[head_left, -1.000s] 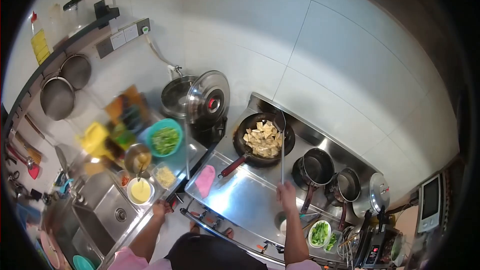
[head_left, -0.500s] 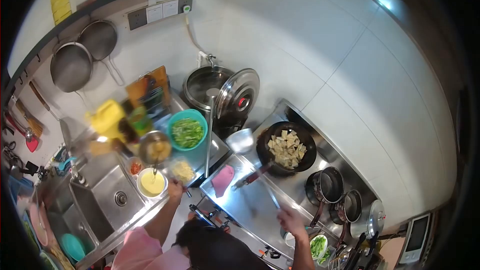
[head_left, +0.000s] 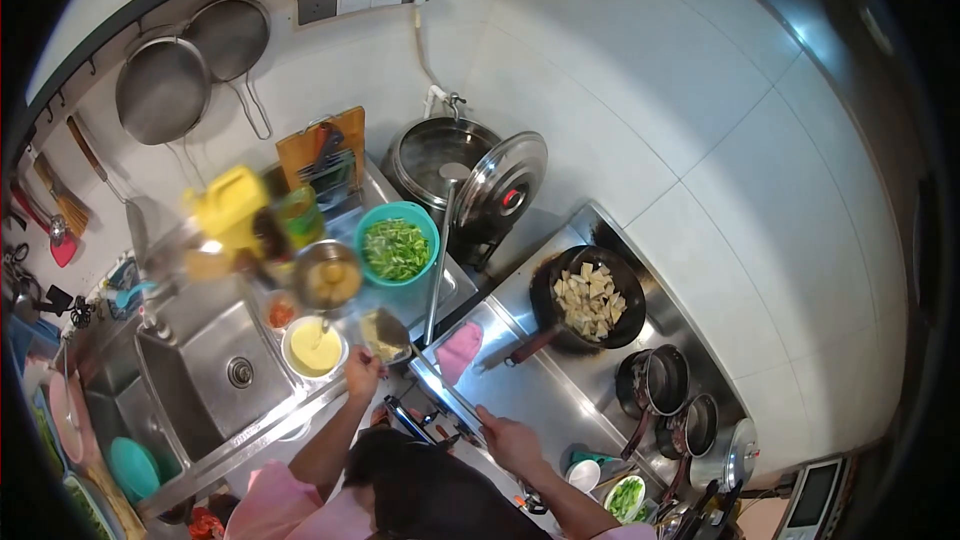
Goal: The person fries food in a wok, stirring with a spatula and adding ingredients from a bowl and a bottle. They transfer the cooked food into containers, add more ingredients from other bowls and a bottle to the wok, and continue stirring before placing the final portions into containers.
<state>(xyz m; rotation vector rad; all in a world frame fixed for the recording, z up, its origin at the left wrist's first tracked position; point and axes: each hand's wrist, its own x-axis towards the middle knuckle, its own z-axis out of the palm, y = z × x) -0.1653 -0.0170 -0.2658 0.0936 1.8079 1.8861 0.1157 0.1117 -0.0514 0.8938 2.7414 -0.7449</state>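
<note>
My right hand is closed round the long handle of a ladle, whose bowl hangs over a container of pale minced food. My left hand is beside that container's front edge, fingers drawn together; whatever it holds is too small to make out. Left of it stands a white bowl of yellow liquid with a utensil in it. Behind are a metal bowl and a green basin of chopped greens. A wok with pale chopped pieces rests on the stove.
A pink cloth lies on the steel surface. The sink is at left. A large pot with its lid tilted stands behind. Small pans are at right. A yellow jug stands near the wall.
The ladle has swung left from near the wok to above the container of minced food, with my right hand moving left and up. The whole view has shifted slightly.
</note>
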